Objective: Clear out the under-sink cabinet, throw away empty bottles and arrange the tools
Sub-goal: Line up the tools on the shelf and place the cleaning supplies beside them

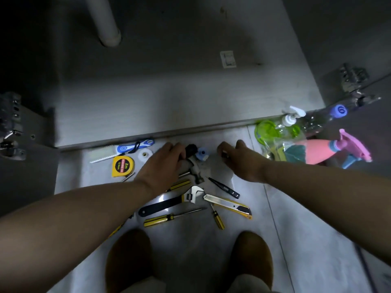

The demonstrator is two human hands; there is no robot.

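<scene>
Black rounded part [191, 149] is gripped by curled left hand [167, 163]; beside it, right hand [243, 163] pinches small dark piece [224, 154].

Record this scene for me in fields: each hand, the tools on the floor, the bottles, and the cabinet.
left hand: grips a black item beside a blue cap
right hand: fingers curled on a small dark item, unclear what
tools on floor: tape measure, saw, wrench, utility knife, screwdriver
bottles: grouped at the right; pump bottle, pink sprayer
cabinet: open, pipe at back left
</scene>
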